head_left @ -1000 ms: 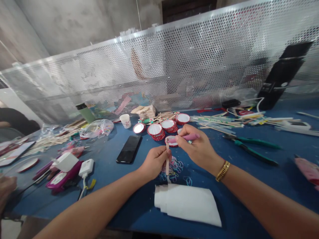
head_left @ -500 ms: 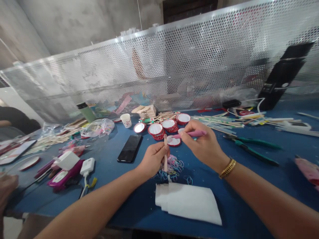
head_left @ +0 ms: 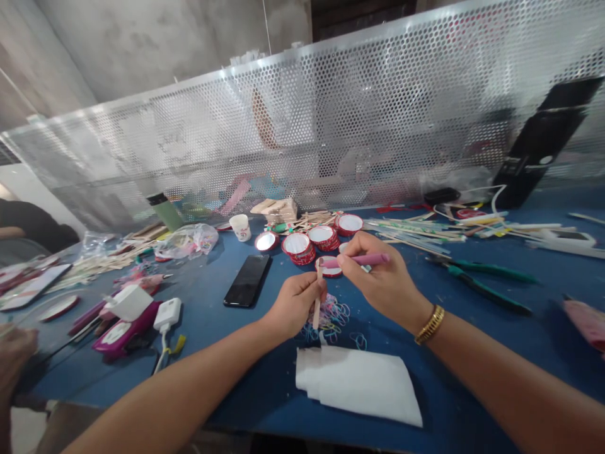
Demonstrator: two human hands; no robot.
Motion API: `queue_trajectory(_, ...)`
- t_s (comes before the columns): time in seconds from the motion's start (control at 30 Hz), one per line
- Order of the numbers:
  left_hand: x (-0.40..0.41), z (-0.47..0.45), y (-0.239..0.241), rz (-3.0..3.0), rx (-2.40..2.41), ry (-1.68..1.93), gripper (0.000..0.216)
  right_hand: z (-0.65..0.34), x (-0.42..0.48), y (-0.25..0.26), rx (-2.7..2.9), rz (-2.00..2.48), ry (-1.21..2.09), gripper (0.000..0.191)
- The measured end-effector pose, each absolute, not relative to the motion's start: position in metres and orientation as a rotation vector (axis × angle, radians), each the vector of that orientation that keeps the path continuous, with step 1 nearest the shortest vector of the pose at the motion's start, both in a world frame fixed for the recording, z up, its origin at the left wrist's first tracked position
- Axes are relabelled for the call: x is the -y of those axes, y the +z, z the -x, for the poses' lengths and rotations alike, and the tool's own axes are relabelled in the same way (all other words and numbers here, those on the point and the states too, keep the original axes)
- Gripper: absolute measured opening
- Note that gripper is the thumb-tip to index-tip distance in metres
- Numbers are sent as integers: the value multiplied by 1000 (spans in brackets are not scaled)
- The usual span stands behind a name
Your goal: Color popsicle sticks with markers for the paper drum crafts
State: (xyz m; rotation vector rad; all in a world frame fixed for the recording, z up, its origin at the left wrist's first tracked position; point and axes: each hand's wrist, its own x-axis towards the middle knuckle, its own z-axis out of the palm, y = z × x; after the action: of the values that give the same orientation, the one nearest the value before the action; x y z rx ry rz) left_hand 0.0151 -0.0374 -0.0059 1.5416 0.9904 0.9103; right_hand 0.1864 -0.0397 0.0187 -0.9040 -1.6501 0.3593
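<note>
Between the thumb and fingers of my left hand (head_left: pixel 299 301) is a flat wooden stick (head_left: pixel 317 313), held nearly upright. My right hand (head_left: pixel 380 272) grips a pink pen-like tool (head_left: pixel 366 259) lying level, its tip at the upper end of the stick. Whether the tip touches the wood I cannot tell. Below my left hand lies a tangle of thin coloured bands (head_left: pixel 332 314). A folded white cloth or paper (head_left: pixel 362 386) rests nearer the table's edge. Just behind my hands stand red-rimmed round tins (head_left: pixel 299 247), several of them stacked.
A black phone (head_left: pixel 246 281) lies left of my hands, with a white charger (head_left: pixel 130 302) farther left. Green-handled pliers (head_left: pixel 491 280) are at the right. A paper cup (head_left: pixel 241 227) and wooden sticks (head_left: pixel 316 221) stand toward the perforated metal screen (head_left: pixel 198 145). Another person's hand (head_left: pixel 16 353) shows far left.
The stick in my left hand has tilted slightly, and the pink tool's tip has come to the stick's upper end. Everything else shifts only slightly with the camera.
</note>
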Motion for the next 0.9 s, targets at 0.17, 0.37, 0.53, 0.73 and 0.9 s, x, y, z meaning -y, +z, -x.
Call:
queue_trajectory(0.17,38,-15,-5,-1551,-988,916,49,-186,39,18,1680,906,338,21)
queue_trajectory(0.37,38,-14,-5,-1579,-1001,914,47,-186,39,19,1648,900,345,22)
queue_trajectory(0.53,38,-14,-6,-1578,-1006,920,47,-187,39,19,1672,898,344,21)
queue_trajectory(0.73,39,-15,-4,-1525,-1001,954,48,-195,33,19,1711,972,237,22)
queue_trajectory(0.9,40,-16,-1,-1437,-953,956,50,-197,29,21,1583,892,425,15)
